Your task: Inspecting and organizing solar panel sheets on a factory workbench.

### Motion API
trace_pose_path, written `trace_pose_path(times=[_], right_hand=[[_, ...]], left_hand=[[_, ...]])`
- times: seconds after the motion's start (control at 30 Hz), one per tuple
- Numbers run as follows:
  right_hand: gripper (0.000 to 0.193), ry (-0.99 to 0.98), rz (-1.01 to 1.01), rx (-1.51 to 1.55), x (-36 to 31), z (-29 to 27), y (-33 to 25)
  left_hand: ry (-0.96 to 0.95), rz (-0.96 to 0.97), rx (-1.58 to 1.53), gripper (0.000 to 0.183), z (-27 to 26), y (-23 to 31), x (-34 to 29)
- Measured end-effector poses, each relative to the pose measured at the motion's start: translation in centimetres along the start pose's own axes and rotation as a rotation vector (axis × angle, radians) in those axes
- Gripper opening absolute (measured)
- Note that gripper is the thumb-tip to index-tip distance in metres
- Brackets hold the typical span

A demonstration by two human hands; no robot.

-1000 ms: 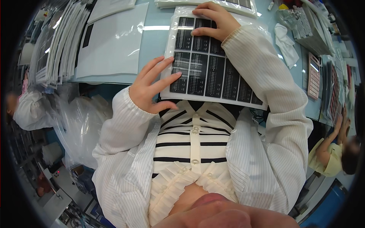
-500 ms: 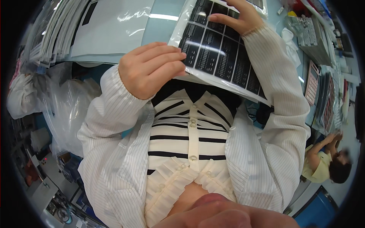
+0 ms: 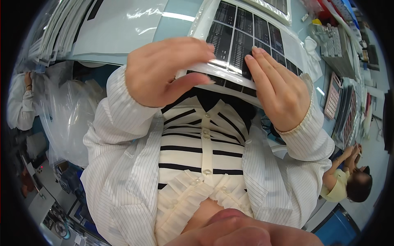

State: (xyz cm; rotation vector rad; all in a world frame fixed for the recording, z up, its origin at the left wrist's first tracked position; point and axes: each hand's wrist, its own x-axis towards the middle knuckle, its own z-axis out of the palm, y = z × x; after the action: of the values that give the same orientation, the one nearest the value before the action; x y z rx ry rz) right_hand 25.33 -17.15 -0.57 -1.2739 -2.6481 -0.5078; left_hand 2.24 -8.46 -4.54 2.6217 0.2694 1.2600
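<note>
Up close, both hands meet at the near edge of a bagged panel (image 3: 246, 37) of dark cells that lies on the blue table (image 3: 172, 28), its edge overhanging toward the striped shirt (image 3: 197, 151). My left hand (image 3: 164, 71) curls loosely, thumb under the edge and fingers over it, a light pinch at most. My right hand (image 3: 279, 90) lies flat and open, fingertips pressing the film, gripping nothing. I judge the slick wrap the main risk: with so shallow a hold, the panel could slide off the table edge, or flex and crack under fingertip pressure.
</note>
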Motion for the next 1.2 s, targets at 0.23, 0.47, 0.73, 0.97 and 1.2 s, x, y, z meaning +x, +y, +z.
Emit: trace_pose_path(times=[0.23, 0.47, 0.73, 0.97, 1.2], right_hand=[[0.036, 0.053, 0.193, 0.375, -0.1, -1.7, 1.5], [0.035, 0.025, 0.284, 0.482, 0.4, -3.1, 3.9], [0.039, 0.085, 0.305, 0.485, 0.2, -2.6, 3.2], [0.04, 0.111, 0.312, 0.507, 0.1, -2.6, 3.4], [0.036, 0.061, 0.241, 0.31, -0.6, -5.2, 4.6]], left_hand=[[0.223, -0.517, -0.28, 0.039, 0.6, 0.3, -2.7], [-0.006, -0.661, -0.365, 0.039, 0.8, 0.0, -3.4], [-0.271, -0.358, 0.081, 0.04, 2.1, -0.2, -3.2], [-0.32, -0.261, 0.151, 0.048, 2.0, -0.7, -3.6], [-0.291, -0.194, 0.14, 0.042, 1.8, -0.5, -2.8]])
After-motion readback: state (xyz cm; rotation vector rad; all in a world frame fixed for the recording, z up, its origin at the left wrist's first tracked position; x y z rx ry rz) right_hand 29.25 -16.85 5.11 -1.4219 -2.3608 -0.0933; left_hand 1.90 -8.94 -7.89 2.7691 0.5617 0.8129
